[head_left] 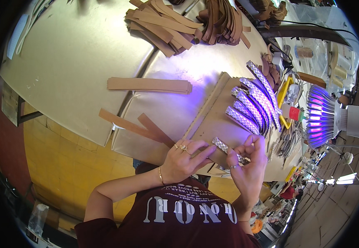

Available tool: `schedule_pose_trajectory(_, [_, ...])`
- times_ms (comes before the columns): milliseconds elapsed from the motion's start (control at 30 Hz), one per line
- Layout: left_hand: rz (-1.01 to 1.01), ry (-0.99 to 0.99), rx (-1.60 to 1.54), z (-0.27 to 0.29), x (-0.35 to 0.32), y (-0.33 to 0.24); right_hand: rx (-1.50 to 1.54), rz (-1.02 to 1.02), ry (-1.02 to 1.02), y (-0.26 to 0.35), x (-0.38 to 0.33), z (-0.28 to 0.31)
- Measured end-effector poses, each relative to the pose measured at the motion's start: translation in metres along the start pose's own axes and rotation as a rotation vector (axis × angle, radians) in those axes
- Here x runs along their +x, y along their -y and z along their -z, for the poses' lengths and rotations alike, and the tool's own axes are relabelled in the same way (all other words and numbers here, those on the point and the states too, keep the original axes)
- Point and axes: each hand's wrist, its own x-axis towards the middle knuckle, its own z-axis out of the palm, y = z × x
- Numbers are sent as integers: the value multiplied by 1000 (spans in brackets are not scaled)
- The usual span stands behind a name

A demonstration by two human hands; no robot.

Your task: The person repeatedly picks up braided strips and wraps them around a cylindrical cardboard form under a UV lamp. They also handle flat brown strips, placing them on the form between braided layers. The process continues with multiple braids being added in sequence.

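A short braided strap (220, 143), pale and silvery with a dark edge, lies slanted over the board in front of me. My right hand (249, 161) pinches it between thumb and fingers, which cover part of its length. My left hand (187, 159) is beside the strap's other end, fingers stretched toward it and fingertips close to its edge; whether they touch it is unclear. Two flat tan strips (140, 127) run up to the left hand and pass out of sight at it. Beyond my hands, several similar braided straps (249, 103) lie fanned out on the brown board (208, 120).
A stack of tan strips (148, 85) lies on the pale covered table (84, 49). Larger strip bundles (163, 25) are at the back. At right, a finned lamp (322, 115) glows purple near a red-capped bottle (294, 113) and a yellow frame (286, 97).
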Motion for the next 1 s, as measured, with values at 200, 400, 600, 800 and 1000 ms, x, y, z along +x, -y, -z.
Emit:
schedule_pose_trajectory(200, [-6, 14, 17, -1, -1, 1, -35, 0, 22, 2, 2, 1])
schedule_pose_trajectory(400, [51, -33, -36, -4, 1, 0, -43, 34, 14, 0, 3, 2])
schedule_pose_trajectory(600, [24, 45, -29, -1, 5, 2, -7, 14, 23, -7, 2, 7])
schedule_pose_trajectory(800, [8, 59, 20, -1, 7, 0, -121, 19, 65, -29, -11, 48])
schedule_pose_trajectory(1000, [19, 45, 73, -3, 6, 0, -157, 90, 29, -62, -21, 67])
